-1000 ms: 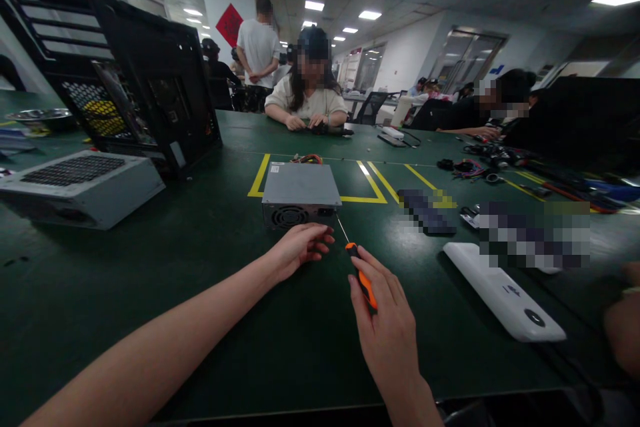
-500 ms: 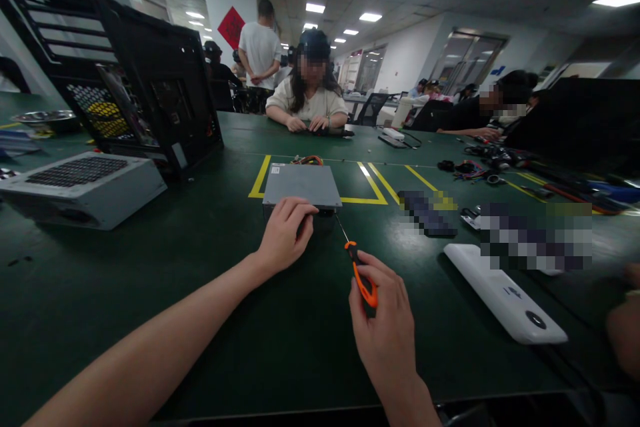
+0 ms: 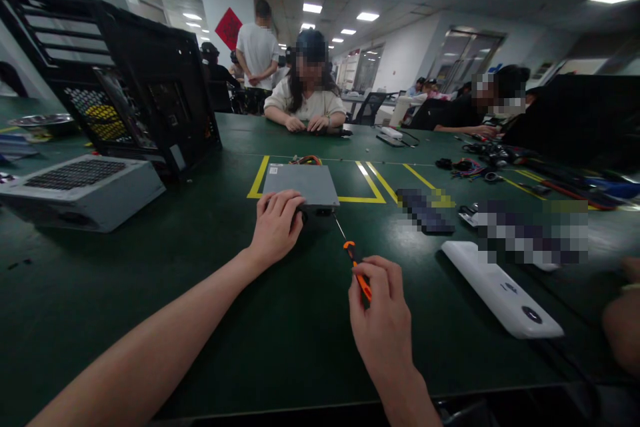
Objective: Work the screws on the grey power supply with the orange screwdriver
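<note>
A grey computer power supply point(image 3: 305, 180) lies flat on the green table in front of me, its coloured cables point(image 3: 306, 160) bunched behind it. My left hand point(image 3: 277, 223) grips its near edge, fingers on the top and thumb down by the front face. The black power socket point(image 3: 324, 212) shows at the right of that face. In my right hand point(image 3: 383, 300) is a screwdriver point(image 3: 350, 250) with an orange and black handle, pinched between thumb and fingers. Its thin shaft points up and left, with the tip at the unit's near right corner; exact contact is too small to tell.
At the left stand a black computer case point(image 3: 145, 87) and a second power supply point(image 3: 80, 190). A white elongated device point(image 3: 503, 290), blurred-out phones point(image 3: 425, 210) and tangled cables point(image 3: 470, 170) lie at the right. Across the table sits a person point(image 3: 305, 90); another person's arm point(image 3: 623, 320) shows at the right edge.
My left hand has slid left along the power supply's near edge, uncovering more of the socket. My right fingers have shifted on the screwdriver handle, covering more of it.
</note>
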`<state>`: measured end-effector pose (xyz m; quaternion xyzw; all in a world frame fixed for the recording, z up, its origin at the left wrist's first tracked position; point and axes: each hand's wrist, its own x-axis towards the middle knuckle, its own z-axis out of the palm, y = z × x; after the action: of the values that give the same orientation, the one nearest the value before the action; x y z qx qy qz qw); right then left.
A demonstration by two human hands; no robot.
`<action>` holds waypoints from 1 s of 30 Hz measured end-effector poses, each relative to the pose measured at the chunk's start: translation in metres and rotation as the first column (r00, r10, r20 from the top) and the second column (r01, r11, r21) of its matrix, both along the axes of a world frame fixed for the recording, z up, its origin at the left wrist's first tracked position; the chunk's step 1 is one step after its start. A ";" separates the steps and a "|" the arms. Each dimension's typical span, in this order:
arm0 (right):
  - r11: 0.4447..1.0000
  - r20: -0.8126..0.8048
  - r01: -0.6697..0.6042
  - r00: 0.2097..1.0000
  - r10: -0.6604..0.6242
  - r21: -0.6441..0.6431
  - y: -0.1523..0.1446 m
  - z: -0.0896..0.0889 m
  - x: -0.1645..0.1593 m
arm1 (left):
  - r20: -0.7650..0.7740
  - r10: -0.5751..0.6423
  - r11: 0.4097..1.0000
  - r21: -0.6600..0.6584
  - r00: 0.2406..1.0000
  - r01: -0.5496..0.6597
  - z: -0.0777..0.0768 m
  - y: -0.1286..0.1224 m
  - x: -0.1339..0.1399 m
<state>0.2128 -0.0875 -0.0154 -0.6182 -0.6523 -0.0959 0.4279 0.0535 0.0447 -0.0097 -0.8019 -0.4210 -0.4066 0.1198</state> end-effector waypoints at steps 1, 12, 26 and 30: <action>1.000 0.029 -0.019 0.999 0.018 0.017 0.001 0.001 0.000 | -0.002 -0.002 1.000 0.001 1.000 0.002 0.000 0.000 0.000; 0.985 0.068 -0.071 0.996 0.061 0.158 0.003 0.007 -0.003 | -0.011 0.002 1.000 -0.020 1.000 -0.002 0.001 -0.002 0.001; 0.990 0.040 -0.094 0.995 0.090 0.108 0.006 0.027 -0.001 | -0.029 0.022 0.999 -0.032 0.999 -0.023 0.000 -0.001 0.002; 0.995 -0.062 -0.055 0.996 0.060 0.078 0.009 0.023 -0.002 | -0.049 0.028 0.999 -0.030 0.998 -0.030 0.000 -0.002 0.002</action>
<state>0.2110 -0.0788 0.0075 -0.5851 -0.6515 -0.0885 0.4747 0.0556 0.0422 -0.0099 -0.8071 -0.4358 -0.3786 0.1238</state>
